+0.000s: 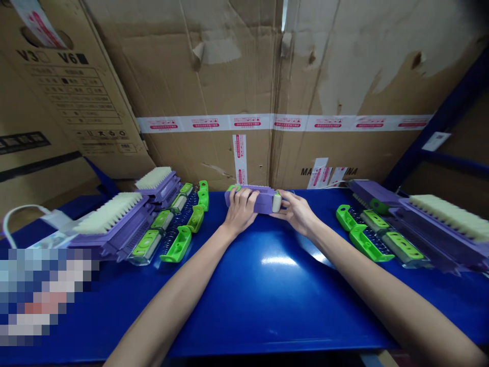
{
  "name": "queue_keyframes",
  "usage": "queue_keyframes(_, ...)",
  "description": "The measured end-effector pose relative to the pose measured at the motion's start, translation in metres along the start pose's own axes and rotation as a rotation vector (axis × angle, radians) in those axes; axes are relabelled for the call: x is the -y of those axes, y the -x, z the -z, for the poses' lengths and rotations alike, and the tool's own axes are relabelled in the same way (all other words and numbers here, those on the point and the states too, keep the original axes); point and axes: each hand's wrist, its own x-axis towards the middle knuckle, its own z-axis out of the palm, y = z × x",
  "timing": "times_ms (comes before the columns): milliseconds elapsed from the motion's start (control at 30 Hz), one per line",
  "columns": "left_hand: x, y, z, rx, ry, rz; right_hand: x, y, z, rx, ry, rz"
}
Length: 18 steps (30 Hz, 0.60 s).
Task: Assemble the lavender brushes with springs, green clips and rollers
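Near the back middle of the blue surface, my left hand (242,208) is wrapped over a purple plastic housing (264,200). A green part (234,188) shows at that housing's left end. My right hand (298,211) pinches a small white block with a green top (276,202) at the housing's right end; whether it is seated in the housing or only against it, I cannot tell. The underside of the purple housing is hidden from view.
Purple housings with cream bristle pads (109,213) stand at left, with another bristled one (451,216) at right. Green end pieces (176,244), springs and green-topped clear blocks (144,245) lie beside them. Cardboard boxes (214,81) wall the back of the blue shelf (278,306).
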Motion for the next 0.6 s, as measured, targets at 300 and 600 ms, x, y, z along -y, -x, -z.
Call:
queue_keyframes(300, -0.0004, -0.0011, -0.0001, 0.002, -0.032, 0.016, 0.0036, 0.0020, 0.0010, 0.026, -0.003, -0.035)
queue_keyframes(600, -0.0034, -0.0022, 0.0018, 0.059, -0.021, 0.042, -0.0045, 0.0001, -0.0087, -0.104, 0.188, 0.050)
